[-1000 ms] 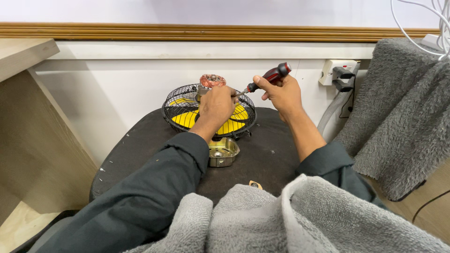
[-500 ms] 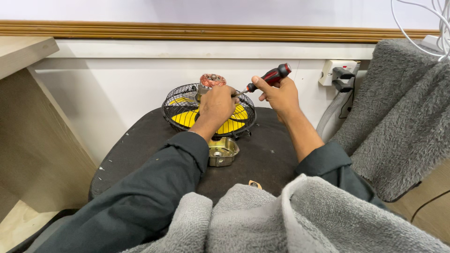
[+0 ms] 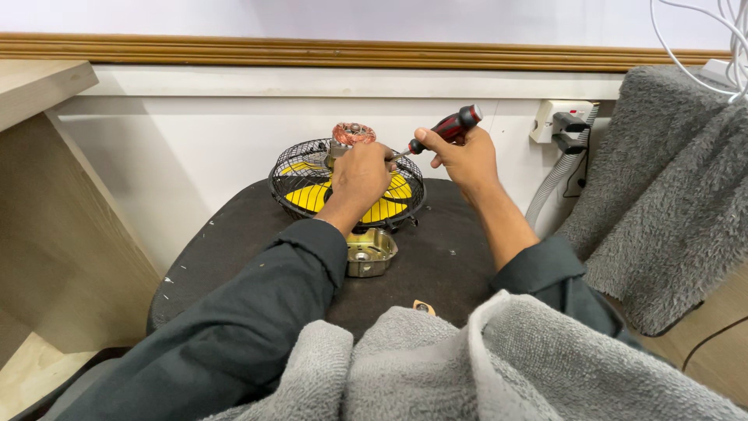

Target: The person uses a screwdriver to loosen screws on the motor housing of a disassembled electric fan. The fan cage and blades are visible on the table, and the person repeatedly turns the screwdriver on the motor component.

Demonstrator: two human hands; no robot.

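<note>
A small fan with a black wire cage [image 3: 300, 187] and yellow blades lies face down on a dark round table [image 3: 226, 249]. Its copper-wound motor [image 3: 352, 134] sticks up at the back. My left hand [image 3: 360, 178] rests on top of the cage, gripping it by the motor. A red and black screwdriver [image 3: 448, 127] is in my right hand [image 3: 463, 156], tilted so that its tip points down and left at the motor. A small metal housing part [image 3: 370, 252] sits on the table just in front of the fan.
A grey fleece blanket [image 3: 467, 366] covers my lap, and another grey one [image 3: 670, 187] hangs at the right. A wall socket with a plug [image 3: 562, 121] and a grey hose [image 3: 555, 183] are behind my right hand. A wooden desk side [image 3: 54, 210] stands at the left.
</note>
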